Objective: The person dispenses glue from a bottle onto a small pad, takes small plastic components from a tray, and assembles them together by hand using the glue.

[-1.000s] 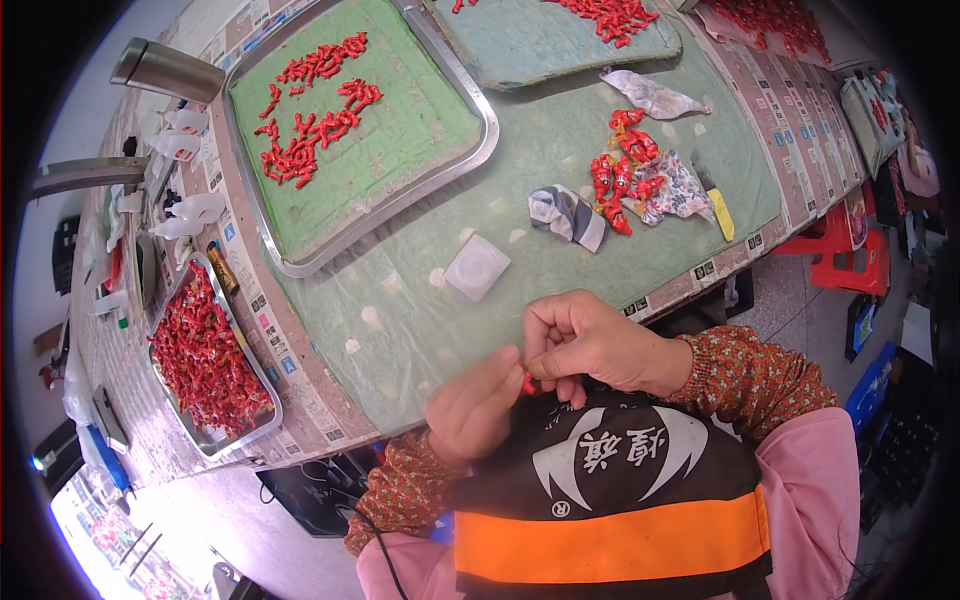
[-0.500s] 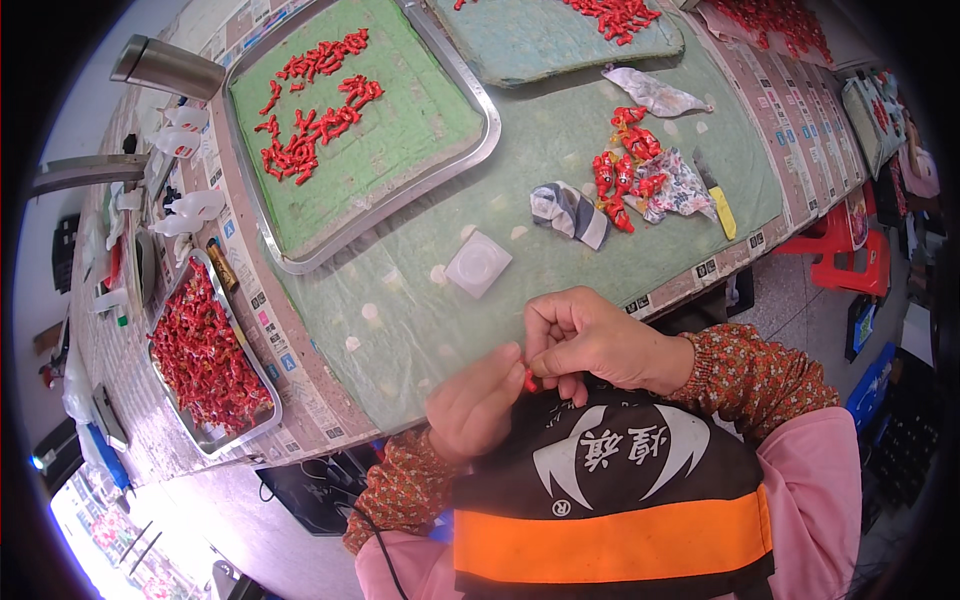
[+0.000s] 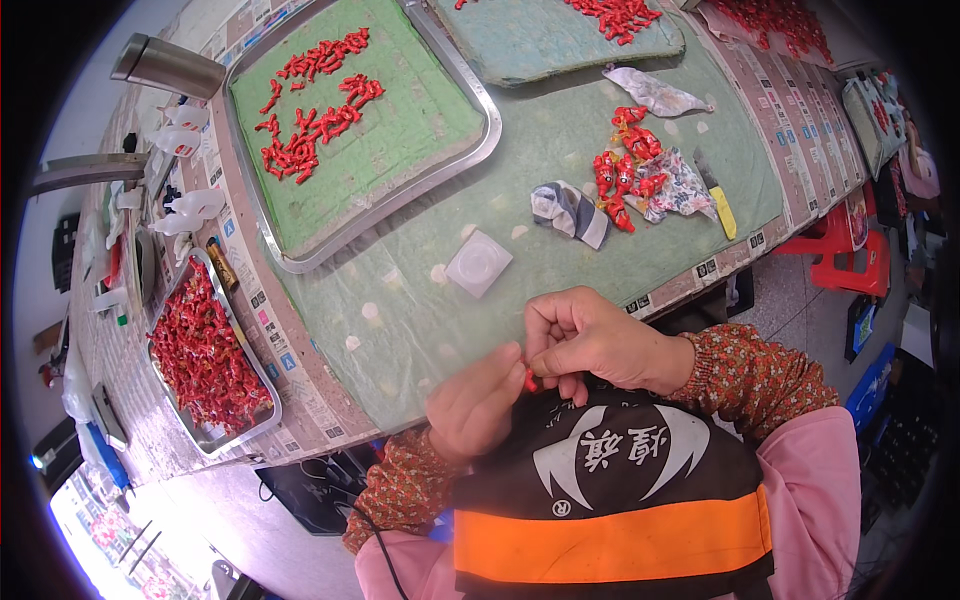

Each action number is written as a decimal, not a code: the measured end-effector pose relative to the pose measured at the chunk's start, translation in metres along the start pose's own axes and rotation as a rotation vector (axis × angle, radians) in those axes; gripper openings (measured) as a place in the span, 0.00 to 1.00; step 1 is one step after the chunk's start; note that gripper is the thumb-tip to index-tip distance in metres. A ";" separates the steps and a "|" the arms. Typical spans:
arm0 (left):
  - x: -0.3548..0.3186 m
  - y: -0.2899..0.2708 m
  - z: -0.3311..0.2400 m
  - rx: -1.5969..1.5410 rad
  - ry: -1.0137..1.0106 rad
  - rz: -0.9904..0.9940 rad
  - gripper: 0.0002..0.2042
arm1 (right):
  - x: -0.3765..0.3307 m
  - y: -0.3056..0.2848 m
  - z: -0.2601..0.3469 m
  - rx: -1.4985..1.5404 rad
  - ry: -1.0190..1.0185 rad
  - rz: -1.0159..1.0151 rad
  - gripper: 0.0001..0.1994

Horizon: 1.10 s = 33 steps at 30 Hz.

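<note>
Close to my body, over the dark apron front, my left hand (image 3: pixel 476 404) and my right hand (image 3: pixel 606 346) meet at the fingertips. Between them shows a small red piece (image 3: pixel 531 380), mostly covered by fingers. My right thumb and forefinger pinch at it from above, the other fingers curled. My left fingers are pressed together on its other side. Ahead of my right hand lie several glossy red figurines (image 3: pixel 622 177), next to a striped cloth (image 3: pixel 570 213) and a floral cloth (image 3: pixel 682 188).
A metal tray (image 3: pixel 487 115) with a green lining bears small red pieces. Left of it stand a steel flask (image 3: pixel 168 67) and white bottles (image 3: pixel 197 205). A smaller tray (image 3: pixel 265 415) is heaped with red pieces. A yellow-handled knife (image 3: pixel 723 212) and a pale square block (image 3: pixel 478 264) lie on the table.
</note>
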<state>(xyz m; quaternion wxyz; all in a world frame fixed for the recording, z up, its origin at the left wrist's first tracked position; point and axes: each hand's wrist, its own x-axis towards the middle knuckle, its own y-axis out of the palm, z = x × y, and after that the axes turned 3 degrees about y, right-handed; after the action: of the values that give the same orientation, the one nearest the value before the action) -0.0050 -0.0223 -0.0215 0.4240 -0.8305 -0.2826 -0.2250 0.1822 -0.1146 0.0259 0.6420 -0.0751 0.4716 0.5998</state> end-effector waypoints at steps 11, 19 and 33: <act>0.000 0.000 0.000 -0.014 0.007 0.016 0.09 | -0.001 -0.003 0.001 0.038 -0.009 0.025 0.05; 0.015 0.001 -0.011 -0.343 -0.392 -0.110 0.13 | -0.010 -0.002 0.009 0.099 -0.113 0.040 0.07; 0.028 -0.013 -0.027 -1.172 -1.172 -0.177 0.08 | -0.016 0.006 0.003 -0.463 -0.635 -0.141 0.07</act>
<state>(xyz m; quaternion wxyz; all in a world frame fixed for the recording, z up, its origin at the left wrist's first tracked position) 0.0032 -0.0304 0.0177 -0.3117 -0.8741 -0.3588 0.1005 0.1809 -0.1220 0.0412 0.7615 -0.0610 0.0958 0.6382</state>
